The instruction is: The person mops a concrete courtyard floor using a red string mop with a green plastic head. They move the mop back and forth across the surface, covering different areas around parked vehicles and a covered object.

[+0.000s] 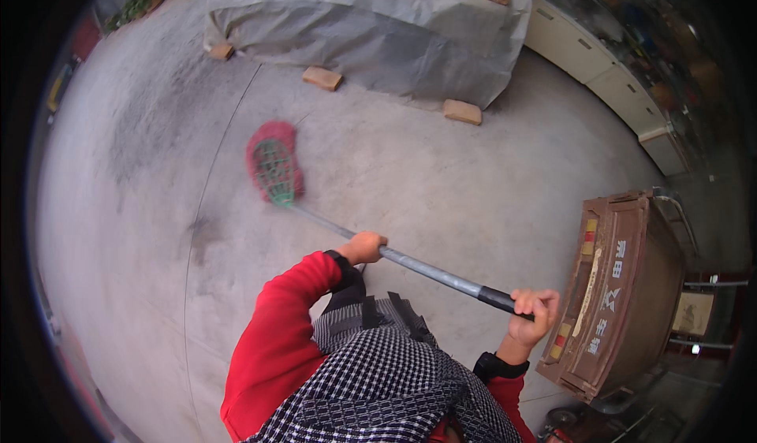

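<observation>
My left hand (364, 247) grips the middle of a grey pole (426, 270), which belongs to a long-handled broom. My right hand (534, 314) is closed around the black grip (497, 299) at the pole's upper end. The pole slants away to the upper left, ending in a green plastic lattice head (273, 168). Red fibrous or mesh material (269, 131) surrounds that head, slightly blurred, and which of the two it is I cannot tell. It appears to rest on the concrete floor (378, 165).
Ahead, a grey tarpaulin (384, 47) covers a large pile, with bricks (462, 112) along its edge. A brown cargo tricycle bed (621, 295) bearing writing stands close to my right hand. Pale cabinets (573, 41) line the far right. Dark stains mark the floor.
</observation>
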The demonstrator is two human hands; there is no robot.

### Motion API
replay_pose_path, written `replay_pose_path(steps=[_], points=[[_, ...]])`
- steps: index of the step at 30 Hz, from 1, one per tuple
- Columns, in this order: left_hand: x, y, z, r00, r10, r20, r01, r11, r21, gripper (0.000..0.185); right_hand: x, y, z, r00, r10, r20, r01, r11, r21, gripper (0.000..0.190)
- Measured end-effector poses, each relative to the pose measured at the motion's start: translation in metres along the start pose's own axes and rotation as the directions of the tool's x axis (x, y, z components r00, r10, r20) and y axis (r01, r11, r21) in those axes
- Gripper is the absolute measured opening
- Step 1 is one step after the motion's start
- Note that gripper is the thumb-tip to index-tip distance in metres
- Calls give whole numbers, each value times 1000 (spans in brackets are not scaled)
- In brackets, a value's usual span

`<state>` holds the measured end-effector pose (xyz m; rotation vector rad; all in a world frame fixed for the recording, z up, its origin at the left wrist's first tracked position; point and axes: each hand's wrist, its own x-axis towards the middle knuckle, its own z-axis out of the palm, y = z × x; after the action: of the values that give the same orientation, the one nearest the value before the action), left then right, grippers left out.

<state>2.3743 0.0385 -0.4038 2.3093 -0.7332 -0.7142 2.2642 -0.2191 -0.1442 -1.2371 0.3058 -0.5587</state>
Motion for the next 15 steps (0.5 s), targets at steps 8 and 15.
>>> replay_pose_path(steps=[8,15], points=[[28,51,-52,960,272,-61,-266,959,94,11,7,-54,-21,977,-213,-16,213,958,192,9],[90,196,4,774,629,77,-628,777,-38,14,-28,-150,-127,813,-576,82,566,816,121,6]])
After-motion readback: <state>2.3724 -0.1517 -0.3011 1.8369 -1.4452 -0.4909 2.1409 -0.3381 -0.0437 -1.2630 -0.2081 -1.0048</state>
